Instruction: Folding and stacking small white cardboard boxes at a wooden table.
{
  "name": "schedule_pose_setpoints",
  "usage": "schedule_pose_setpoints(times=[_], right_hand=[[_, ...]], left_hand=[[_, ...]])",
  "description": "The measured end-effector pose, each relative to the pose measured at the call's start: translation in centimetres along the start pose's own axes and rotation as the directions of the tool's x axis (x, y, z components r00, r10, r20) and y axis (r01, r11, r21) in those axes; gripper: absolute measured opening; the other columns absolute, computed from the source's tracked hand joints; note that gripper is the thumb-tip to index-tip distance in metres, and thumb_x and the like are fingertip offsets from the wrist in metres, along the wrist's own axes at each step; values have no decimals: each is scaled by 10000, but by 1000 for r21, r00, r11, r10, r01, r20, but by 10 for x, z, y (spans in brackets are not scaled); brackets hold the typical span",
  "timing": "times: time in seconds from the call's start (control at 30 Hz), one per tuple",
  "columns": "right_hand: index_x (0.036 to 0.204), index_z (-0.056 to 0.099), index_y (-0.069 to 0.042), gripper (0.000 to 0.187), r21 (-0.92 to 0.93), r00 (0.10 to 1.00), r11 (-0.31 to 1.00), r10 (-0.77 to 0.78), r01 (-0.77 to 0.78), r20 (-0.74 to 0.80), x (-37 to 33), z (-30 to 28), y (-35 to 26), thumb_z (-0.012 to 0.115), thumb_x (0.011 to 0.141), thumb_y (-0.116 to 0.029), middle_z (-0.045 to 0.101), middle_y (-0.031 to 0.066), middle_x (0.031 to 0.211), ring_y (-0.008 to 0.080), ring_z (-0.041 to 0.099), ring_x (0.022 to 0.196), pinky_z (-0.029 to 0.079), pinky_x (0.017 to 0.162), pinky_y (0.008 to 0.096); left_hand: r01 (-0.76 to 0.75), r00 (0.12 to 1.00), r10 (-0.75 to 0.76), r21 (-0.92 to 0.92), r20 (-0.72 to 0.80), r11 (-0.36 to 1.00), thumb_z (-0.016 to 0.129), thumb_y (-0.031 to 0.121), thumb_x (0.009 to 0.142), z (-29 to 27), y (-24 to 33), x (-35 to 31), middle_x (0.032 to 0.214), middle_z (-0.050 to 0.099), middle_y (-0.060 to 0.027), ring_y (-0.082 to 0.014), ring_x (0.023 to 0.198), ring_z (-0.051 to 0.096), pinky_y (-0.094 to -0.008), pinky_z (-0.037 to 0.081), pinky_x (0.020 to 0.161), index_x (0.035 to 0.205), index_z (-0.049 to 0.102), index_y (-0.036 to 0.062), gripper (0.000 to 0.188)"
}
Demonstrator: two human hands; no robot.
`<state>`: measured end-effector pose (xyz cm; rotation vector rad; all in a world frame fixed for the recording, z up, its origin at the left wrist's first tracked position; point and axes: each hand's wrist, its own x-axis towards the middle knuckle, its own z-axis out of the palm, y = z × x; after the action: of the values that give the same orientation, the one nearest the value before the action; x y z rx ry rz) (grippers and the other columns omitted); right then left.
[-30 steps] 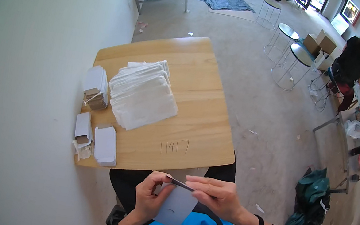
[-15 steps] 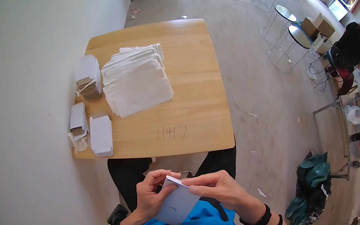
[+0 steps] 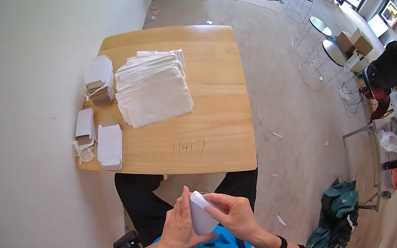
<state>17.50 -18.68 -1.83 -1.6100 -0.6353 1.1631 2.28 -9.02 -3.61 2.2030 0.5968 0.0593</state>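
Above my lap I hold a small white carton point(image 3: 201, 221), its narrow end tipped up. My left hand point(image 3: 178, 228) is wrapped along its left side and underneath, fingers pointing up. The fingers of my right hand point(image 3: 236, 215) press at the upper right edge of the carton, by its end flap. What is inside the carton cannot be seen. Beyond my knees stands a wooden table point(image 3: 218, 101) with a fanned pile of white sheets or pouches point(image 3: 156, 93). Flattened white cartons point(image 3: 109, 146) lie stacked near its front left corner.
More carton stacks point(image 3: 100, 76) line the table's left edge, against the white wall point(image 3: 44, 72). On the right are dark plastic bags point(image 3: 335, 215) on the floor, a cluttered side table point(image 3: 380, 154) and a seated person point(image 3: 395, 65). Round stools point(image 3: 333, 53) stand farther back.
The carton has turned to show its narrow end. My left hand has shifted from gripping its top edge to cradling its side, and the right fingers have moved along the end. The view has shifted slightly.
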Motion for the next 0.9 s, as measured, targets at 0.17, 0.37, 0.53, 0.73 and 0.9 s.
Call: schedule_pose_setpoints(times=[0.17, 0.37, 0.53, 0.73, 0.9], right_hand=[[1165, 621, 38, 284, 98, 994, 993, -62, 71, -91, 1, 1, -2, 588, 922, -104, 705, 130, 973, 117, 652, 875, 530, 763, 246], [1169, 627, 22, 265, 94, 976, 989, -95, 115, -195, -1, 2, -5, 563, 929, -69, 703, 107, 907, 81, 619, 765, 510, 674, 221], [1138, 655, 1, 251, -212, 931, 949, -281, 233, -233, -5, 7, -14, 599, 897, -40, 713, 122, 943, 82, 636, 774, 516, 665, 225], [1013, 689, 14, 184, -198, 855, 911, -408, 361, -321, 8, 10, -7, 668, 845, -58, 702, 154, 925, 173, 679, 730, 537, 649, 264], [927, 698, 18, 138, -206, 874, 940, -332, 273, -355, 17, 5, -14, 695, 832, -81, 706, 141, 891, 172, 681, 767, 541, 680, 277]], left_hand=[[-48, 996, 48, 0, -81, 999, 854, 362, 614, -1, 1, 8, 1310, 359, -275, -412, 1189, 428, -474, 413, 962, 1434, 81, -56, 1202], [-148, 973, 158, 67, -171, 987, 855, 328, 608, -2, 0, 11, 1243, 410, -247, -371, 1105, 473, -460, 409, 909, 1409, 174, -74, 1126], [-142, 962, 157, 82, -223, 986, 857, 330, 606, 2, 2, 12, 1218, 425, -245, -371, 1091, 477, -457, 405, 899, 1399, 184, -91, 1122], [-158, 925, 232, 250, -302, 955, 841, 306, 623, 8, 1, 18, 1179, 454, -242, -368, 1052, 490, -455, 403, 846, 1391, 202, -105, 1080], [-174, 912, 265, 289, -313, 942, 832, 306, 633, 9, 0, 28, 1169, 468, -240, -378, 1034, 492, -466, 398, 827, 1383, 235, -93, 1038]])
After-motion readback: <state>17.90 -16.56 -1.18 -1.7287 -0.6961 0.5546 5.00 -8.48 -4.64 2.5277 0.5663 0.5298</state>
